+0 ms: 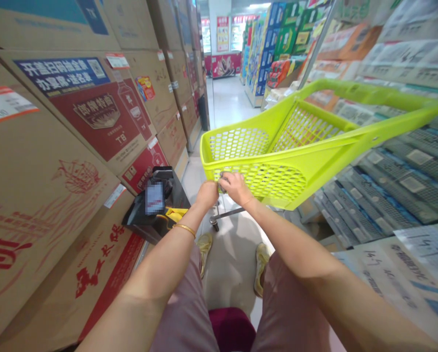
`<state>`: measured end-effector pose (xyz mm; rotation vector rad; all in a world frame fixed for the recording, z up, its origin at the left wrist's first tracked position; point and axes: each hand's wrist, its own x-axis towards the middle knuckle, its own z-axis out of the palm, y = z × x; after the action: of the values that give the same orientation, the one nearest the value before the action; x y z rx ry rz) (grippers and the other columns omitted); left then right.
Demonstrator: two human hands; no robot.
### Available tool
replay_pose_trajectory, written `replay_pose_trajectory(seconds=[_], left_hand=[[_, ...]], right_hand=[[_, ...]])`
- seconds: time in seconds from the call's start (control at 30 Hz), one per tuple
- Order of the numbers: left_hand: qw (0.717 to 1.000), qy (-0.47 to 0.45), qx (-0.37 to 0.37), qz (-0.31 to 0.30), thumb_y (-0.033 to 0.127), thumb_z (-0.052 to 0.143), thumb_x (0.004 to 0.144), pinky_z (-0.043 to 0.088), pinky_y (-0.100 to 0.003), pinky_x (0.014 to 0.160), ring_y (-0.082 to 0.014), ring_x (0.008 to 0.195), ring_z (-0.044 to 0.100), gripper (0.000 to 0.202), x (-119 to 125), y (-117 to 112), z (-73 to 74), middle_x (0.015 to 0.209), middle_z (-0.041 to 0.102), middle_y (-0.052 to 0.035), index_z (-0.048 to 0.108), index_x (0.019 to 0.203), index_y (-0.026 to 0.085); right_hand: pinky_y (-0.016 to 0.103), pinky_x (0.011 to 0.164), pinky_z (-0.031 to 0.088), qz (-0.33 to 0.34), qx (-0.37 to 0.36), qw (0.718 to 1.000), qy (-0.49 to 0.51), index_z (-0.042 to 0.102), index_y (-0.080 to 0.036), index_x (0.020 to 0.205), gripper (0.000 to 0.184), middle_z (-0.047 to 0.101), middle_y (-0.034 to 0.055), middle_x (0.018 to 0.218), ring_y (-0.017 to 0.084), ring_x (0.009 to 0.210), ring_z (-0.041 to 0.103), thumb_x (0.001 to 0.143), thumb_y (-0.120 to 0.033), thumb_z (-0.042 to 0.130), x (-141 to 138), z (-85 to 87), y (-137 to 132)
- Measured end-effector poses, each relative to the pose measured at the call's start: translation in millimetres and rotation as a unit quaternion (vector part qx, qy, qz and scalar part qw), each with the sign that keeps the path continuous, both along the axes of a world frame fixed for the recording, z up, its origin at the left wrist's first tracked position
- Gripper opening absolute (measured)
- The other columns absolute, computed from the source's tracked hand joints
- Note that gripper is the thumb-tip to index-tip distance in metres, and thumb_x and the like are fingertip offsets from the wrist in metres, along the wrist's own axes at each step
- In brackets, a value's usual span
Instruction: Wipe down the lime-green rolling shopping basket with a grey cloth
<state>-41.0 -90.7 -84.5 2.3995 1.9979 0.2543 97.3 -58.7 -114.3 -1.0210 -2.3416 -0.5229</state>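
A lime-green shopping cart (pixel 307 164) with a perforated basket stands across the aisle in front of me. At its lower near corner, my left hand (pixel 208 193) is closed, its fingers mostly hidden. Close beside it, my right hand (pixel 236 188) is curled over a small greyish crumpled thing (pixel 224 182), pressed near the basket's wall. I cannot tell what that thing is, nor whether the left fingers hold part of it. Below both hands show a metal cart leg and a caster wheel (pixel 214 224).
Stacked cardboard cartons (pixel 76 161) line the left side. A black box (pixel 156 203) with a phone-like screen and a yellow item stands by my left forearm. Packed goods (pixel 383 181) are piled on the right. A dark red seat (pixel 231 330) is between my legs.
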Motion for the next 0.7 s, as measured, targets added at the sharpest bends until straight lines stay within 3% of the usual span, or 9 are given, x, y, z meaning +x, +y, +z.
replay_pose_trajectory(seconds=[0.1,0.17,0.5,0.7], left_hand=[[1.000,0.015,-0.011,0.006,0.001,0.041,0.079,0.049,-0.030,0.086,-0.0212,0.092,0.065,0.032,1.3,0.4,0.4,0.097,0.069,-0.0172,0.067,0.096,0.006],[1.000,0.021,-0.018,0.001,0.001,0.043,0.078,0.049,-0.029,0.087,-0.0209,0.093,0.065,0.031,1.9,0.1,1.3,0.097,0.069,-0.0167,0.067,0.096,0.007],[1.000,0.011,-0.021,0.010,0.006,0.042,0.083,0.049,-0.028,0.086,-0.0199,0.092,0.065,0.028,-1.1,1.8,3.0,0.094,0.069,-0.0141,0.068,0.091,0.009],[1.000,0.007,-0.017,0.005,0.007,0.043,0.083,0.049,-0.029,0.084,-0.0203,0.091,0.065,0.027,0.4,-3.4,8.0,0.093,0.069,-0.0148,0.068,0.090,0.009]], right_hand=[[0.033,0.081,0.029,-0.031,0.037,0.996,0.074,0.062,-0.030,0.112,0.030,0.055,0.0047,0.112,0.019,0.094,0.040,0.093,-0.018,0.041,2.8,15.6,4.3],[0.033,0.083,0.029,-0.031,0.043,0.995,0.086,0.062,-0.030,0.112,0.032,0.054,0.0041,0.111,0.019,0.094,0.039,0.092,-0.016,0.041,4.1,16.7,6.6],[0.032,0.075,0.028,0.028,-0.090,0.992,-0.080,0.064,-0.028,0.106,0.025,0.058,0.0041,0.109,0.019,0.091,0.040,0.094,-0.023,0.042,5.9,-32.6,-5.7],[0.030,0.074,0.028,0.051,-0.100,0.990,-0.079,0.064,-0.027,0.106,0.023,0.059,0.0031,0.110,0.018,0.091,0.042,0.093,-0.022,0.045,5.1,-24.1,-9.1]])
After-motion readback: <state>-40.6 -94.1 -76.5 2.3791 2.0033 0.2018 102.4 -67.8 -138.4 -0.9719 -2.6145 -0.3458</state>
